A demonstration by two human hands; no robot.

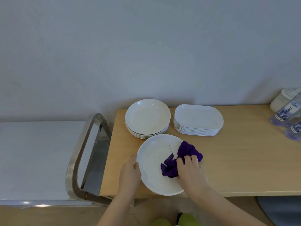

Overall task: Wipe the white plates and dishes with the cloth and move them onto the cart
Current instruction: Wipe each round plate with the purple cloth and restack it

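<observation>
A light wooden surface (244, 160) runs across the lower right of the frame, against a plain pale wall (146, 46). At the far right edge stand clear plastic bottles (286, 111) with blue labels, and behind them a white lidded container (280, 100). A grey mat (280, 209) lies on the floor at lower right.

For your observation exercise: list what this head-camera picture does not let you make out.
- Bottles, head view: cut by the right edge, labels too blurred to read.
- Round stack: near rim hidden by the front plate.
- Cloth: partly covered by the right hand.
- Cart: cut by the left edge.
</observation>
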